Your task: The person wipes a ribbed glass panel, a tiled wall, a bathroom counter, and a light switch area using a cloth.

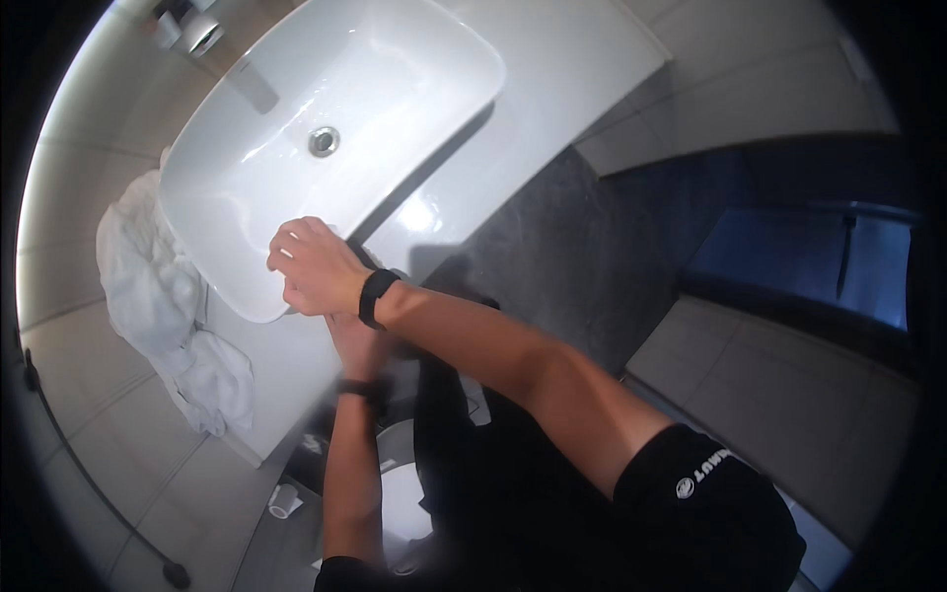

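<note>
My right hand (pixel 318 270), a black band on its wrist, is over the near rim of the white washbasin (pixel 414 89), its fingers bent. Directly below it, my left hand (pixel 359 344) is partly covered by the right one and slightly blurred; its fingers are hidden. The left wrist also bears a dark band. A small pale patch shows beside the right fingers, too unclear to name. Whether either hand holds something cannot be seen. In the basin's floor sits a round metal drain (pixel 324 141). A crumpled white towel (pixel 148 274) lies on the counter left of the basin.
The white counter (pixel 547 103) runs around the basin. Small items, one a whitish container (pixel 201 35), stand behind it. A toilet (pixel 403 496) is below my arms, with a paper roll (pixel 283 501) to its left. At the far left hangs a dark hose or cable (pixel 92 477).
</note>
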`<state>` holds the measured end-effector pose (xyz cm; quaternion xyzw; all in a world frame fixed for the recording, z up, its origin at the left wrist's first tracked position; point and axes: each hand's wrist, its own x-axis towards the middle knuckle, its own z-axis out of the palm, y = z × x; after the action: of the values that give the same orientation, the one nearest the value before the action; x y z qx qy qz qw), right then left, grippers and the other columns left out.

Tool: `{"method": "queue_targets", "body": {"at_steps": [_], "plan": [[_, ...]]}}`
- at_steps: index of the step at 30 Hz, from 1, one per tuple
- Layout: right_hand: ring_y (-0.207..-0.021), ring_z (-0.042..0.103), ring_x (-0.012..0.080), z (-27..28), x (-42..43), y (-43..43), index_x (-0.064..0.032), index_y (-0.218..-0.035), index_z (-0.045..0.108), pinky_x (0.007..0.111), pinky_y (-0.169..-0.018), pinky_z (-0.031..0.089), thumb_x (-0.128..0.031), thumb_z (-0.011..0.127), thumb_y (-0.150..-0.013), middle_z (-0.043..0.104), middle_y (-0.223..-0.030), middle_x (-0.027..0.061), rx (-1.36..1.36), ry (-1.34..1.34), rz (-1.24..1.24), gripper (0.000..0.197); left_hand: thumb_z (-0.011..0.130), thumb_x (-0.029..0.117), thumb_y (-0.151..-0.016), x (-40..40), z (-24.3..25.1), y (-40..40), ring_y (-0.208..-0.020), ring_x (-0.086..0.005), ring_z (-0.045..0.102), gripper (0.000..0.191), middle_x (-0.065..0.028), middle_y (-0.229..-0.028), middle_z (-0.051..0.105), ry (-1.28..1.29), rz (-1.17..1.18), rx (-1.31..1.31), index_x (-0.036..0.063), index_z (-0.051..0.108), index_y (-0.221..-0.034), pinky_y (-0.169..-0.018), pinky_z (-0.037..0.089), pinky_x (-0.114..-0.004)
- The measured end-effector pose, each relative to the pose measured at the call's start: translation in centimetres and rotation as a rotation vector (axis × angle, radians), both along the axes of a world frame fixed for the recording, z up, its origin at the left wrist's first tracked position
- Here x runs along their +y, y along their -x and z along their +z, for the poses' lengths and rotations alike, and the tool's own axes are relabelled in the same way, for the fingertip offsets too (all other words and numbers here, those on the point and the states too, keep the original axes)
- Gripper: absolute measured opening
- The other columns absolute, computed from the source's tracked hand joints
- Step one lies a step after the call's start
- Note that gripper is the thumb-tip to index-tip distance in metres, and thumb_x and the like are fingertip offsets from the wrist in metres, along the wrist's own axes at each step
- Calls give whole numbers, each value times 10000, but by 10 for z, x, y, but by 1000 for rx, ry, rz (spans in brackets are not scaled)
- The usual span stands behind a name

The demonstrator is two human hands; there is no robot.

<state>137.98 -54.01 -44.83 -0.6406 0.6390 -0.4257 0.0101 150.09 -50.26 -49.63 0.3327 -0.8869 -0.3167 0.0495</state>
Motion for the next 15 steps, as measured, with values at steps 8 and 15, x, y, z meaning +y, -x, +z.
{"method": "queue_targets", "body": {"at_steps": [8, 15], "plan": [[-1084, 557, 254, -65, 146, 27, -66, -920, 621, 406, -960, 415, -50, 593, -735, 607, -1009, 73, -304, -6, -108, 187, 613, 275, -906, 28, -50, 39, -1195, -298, 493, 473, -186, -1274, 517, -265, -29, 129, 9, 483, -1276, -1032, 372, -415], [-1278, 487, 308, -84, 194, 108, 13, -1256, 554, 423, -1085, 365, -39, 567, -807, 547, -1336, 162, -144, -274, -282, 452, 606, 311, -840, 43, -43, 152, -1255, -433, 411, 582, -297, -1360, 436, 399, -421, -49, 2, 541, -1329, -1075, 307, -531]]}}
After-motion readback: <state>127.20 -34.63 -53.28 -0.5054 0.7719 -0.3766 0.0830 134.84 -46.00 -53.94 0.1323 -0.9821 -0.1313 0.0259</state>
